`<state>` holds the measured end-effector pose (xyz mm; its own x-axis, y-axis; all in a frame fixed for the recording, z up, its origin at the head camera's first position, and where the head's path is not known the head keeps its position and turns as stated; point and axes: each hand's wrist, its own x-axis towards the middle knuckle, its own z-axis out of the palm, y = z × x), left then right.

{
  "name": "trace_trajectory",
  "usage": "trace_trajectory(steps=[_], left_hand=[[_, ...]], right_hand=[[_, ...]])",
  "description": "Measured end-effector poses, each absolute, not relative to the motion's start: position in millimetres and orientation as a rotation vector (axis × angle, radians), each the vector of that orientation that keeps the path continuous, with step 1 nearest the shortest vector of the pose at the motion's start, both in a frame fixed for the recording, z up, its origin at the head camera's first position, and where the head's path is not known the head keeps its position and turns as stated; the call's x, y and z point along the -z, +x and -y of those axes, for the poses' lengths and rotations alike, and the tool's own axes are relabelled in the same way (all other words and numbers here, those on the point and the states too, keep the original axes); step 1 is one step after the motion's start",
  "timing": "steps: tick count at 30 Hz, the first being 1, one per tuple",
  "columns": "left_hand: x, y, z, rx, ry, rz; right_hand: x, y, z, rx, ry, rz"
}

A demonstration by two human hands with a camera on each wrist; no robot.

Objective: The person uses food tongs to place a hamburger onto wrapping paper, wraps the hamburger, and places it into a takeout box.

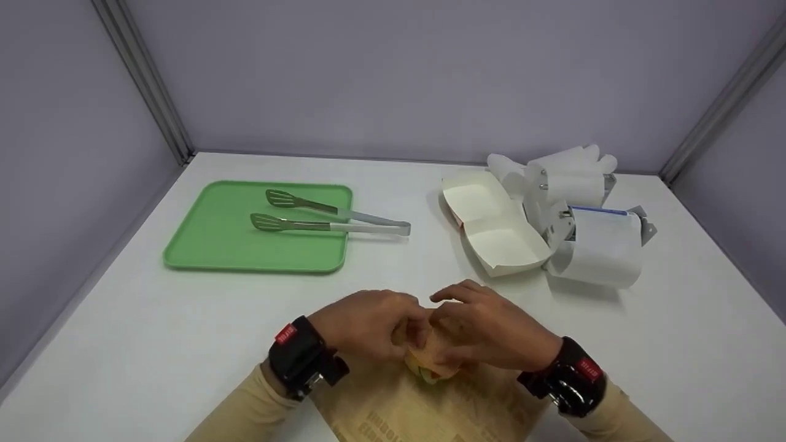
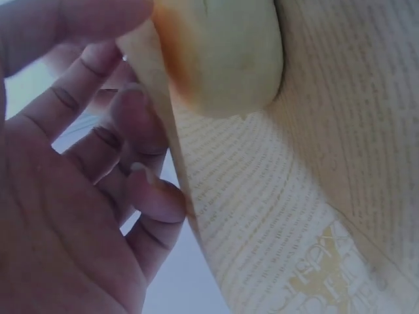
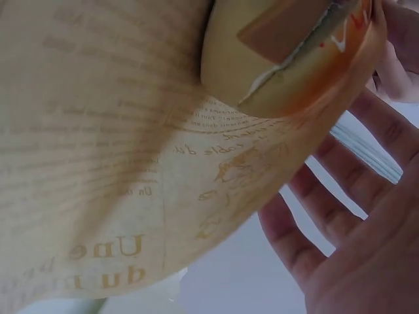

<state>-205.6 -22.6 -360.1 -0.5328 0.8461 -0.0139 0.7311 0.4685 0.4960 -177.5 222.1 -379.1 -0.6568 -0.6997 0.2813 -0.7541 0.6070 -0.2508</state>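
A burger (image 1: 430,363) in a bun rests on brown printed wrapping paper (image 1: 424,408) near the front of the table, a bit of green showing at its near side. My left hand (image 1: 377,325) pinches the paper's far edge beside the bun, fingers bent behind the sheet in the left wrist view. From the other side my right hand (image 1: 491,325) holds the same edge, its fingers behind the paper (image 3: 249,190). In the right wrist view the bun (image 3: 281,59) shows a pinkish slice, and the paper curves up around it. Fingertips of both hands nearly meet over the burger.
A green tray (image 1: 215,245) lies at the back left, with metal tongs (image 1: 368,228) across it, their handle end past its right edge. An opened white carton (image 1: 503,242) stands at the back right, against white roll-shaped holders (image 1: 605,245). Walls enclose the table's back and sides.
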Motion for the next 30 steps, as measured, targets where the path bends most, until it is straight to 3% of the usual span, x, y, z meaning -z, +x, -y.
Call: trace_trajectory(steps=[11,30], left_hand=[[364,-193,11,-0.575,1.485,-2.719],[377,-194,4,-0.477,1.371,-2.84]], right_hand=[[381,-175,-217,-0.433,1.16,2.707],[382,-178,-219,-0.419,1.078,2.705]])
